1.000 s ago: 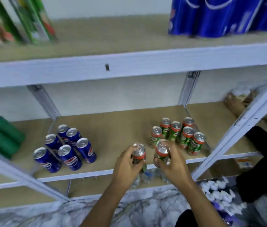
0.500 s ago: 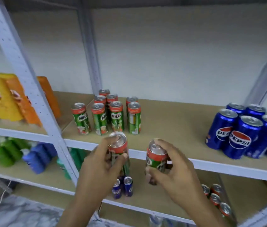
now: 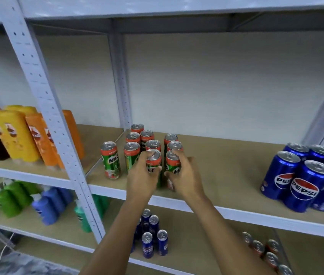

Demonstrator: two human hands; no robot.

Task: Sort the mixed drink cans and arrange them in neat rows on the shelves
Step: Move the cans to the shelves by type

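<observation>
My left hand (image 3: 142, 176) grips a green and red Milo can (image 3: 153, 158) and my right hand (image 3: 185, 175) grips a second Milo can (image 3: 173, 162). Both cans stand at the front of a cluster of several Milo cans (image 3: 137, 143) on the middle shelf (image 3: 216, 210), close behind its front edge. A group of blue Pepsi cans (image 3: 304, 179) stands at the right of the same shelf. On the shelf below are slim blue Pepsi cans (image 3: 153, 235) and more Milo cans (image 3: 264, 249).
A white perforated upright (image 3: 44, 108) divides the rack on the left. Yellow and orange bottles (image 3: 24, 135) stand left of it, with green and blue bottles (image 3: 28, 199) beneath. Bare board lies between the Milo and Pepsi groups. A white cable (image 3: 0, 257) runs on the floor.
The view rose from the lower shelf to the middle one. Both hands carried their Milo cans up and forward, and now hold them against the front of the Milo cluster on the shelf.
</observation>
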